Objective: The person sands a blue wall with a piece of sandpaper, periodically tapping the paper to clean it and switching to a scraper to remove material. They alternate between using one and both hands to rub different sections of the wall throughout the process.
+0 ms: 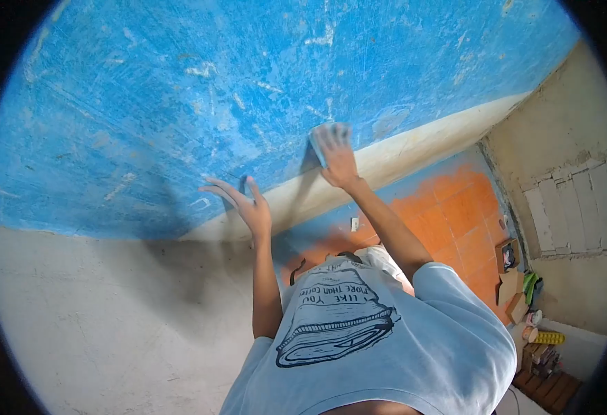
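Observation:
A blue painted wall with pale scratches and scuffs (269, 76) fills the upper view, with a cream band (414, 145) along its lower edge. My right hand (336, 153) presses a flat, greyish-blue block (316, 146) against the blue paint near that band. Its fingers are blurred and lie over the block. To the left, my left hand (243, 205) is at the lower part of the wall with its fingers spread and nothing in them. Whether its fingertips touch the surface is hard to tell.
A grey-white wall (96, 311) is at the lower left. Orange floor tiles (449, 221) lie below on the right, with a small white item (355, 224) on the floor. Cardboard boxes (507, 256), a yellow object (549, 338) and brown pieces (549, 387) stand by the right wall.

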`<state>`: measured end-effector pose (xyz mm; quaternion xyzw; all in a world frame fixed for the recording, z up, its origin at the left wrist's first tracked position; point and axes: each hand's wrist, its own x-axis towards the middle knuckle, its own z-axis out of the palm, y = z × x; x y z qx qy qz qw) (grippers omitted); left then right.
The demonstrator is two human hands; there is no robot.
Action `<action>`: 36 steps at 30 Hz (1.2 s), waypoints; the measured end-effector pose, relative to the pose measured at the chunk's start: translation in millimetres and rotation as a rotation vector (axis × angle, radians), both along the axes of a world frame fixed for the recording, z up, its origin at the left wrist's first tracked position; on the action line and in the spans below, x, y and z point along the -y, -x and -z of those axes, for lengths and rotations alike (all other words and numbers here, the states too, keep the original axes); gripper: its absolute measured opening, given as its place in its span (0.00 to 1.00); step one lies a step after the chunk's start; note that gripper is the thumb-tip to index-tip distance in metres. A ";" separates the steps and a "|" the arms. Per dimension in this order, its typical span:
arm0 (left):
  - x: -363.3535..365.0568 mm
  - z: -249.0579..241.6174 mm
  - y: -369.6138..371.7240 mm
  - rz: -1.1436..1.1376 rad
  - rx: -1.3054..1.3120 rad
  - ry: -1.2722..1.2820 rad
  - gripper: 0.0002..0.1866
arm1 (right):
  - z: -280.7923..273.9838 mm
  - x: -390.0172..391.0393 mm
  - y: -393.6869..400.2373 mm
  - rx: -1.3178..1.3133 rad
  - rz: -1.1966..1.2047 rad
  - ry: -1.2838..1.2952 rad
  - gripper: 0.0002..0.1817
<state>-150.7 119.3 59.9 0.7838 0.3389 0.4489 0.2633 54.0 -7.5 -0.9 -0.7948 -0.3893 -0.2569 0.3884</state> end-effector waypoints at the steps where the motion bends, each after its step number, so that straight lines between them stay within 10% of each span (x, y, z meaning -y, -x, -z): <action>1: -0.3 1.5 2.3 0.000 -0.008 -0.003 0.45 | 1.9 6.3 -4.6 0.082 -0.002 0.156 0.41; 4: 4.2 -1.7 7.2 0.030 -0.026 0.016 0.46 | -3.4 -25.2 17.5 -0.331 0.055 -0.459 0.38; 5: 4.4 -3.9 11.1 0.047 -0.035 0.020 0.47 | -4.9 -10.6 19.1 -0.163 -0.122 -0.004 0.38; 8: -5.1 6.2 13.2 0.060 -0.039 -0.001 0.48 | -3.8 10.2 7.0 -0.018 -0.021 0.303 0.40; 9: -5.8 7.2 16.9 0.051 -0.082 -0.008 0.48 | -8.7 4.0 1.5 -0.338 0.052 -0.217 0.41; 12: -7.9 15.3 26.5 -0.004 -0.188 -0.029 0.47 | -8.9 -8.6 13.2 -0.171 0.065 -0.231 0.36; 20: -27.0 29.4 27.6 -0.018 -0.119 -0.065 0.47 | -2.6 14.9 1.4 0.025 -0.255 0.063 0.37; 21: -30.3 29.0 21.4 -0.032 -0.110 -0.068 0.48 | -33.9 23.9 11.5 -0.044 -0.382 0.492 0.36; 25: -31.4 29.7 27.8 -0.020 -0.108 -0.042 0.48 | -30.2 -2.6 -9.4 -0.234 0.404 -0.360 0.36; 29: -25.5 31.1 31.9 0.000 -0.108 -0.014 0.48 | -18.7 21.2 10.4 0.029 -0.338 0.414 0.35; 33: -22.3 26.6 39.1 -0.001 -0.117 0.035 0.48 | -26.1 -13.6 -0.1 -0.195 0.417 -0.335 0.35; 36: -18.9 21.0 38.6 -0.031 -0.057 0.071 0.50 | -19.0 -3.1 22.7 0.117 -0.225 0.213 0.34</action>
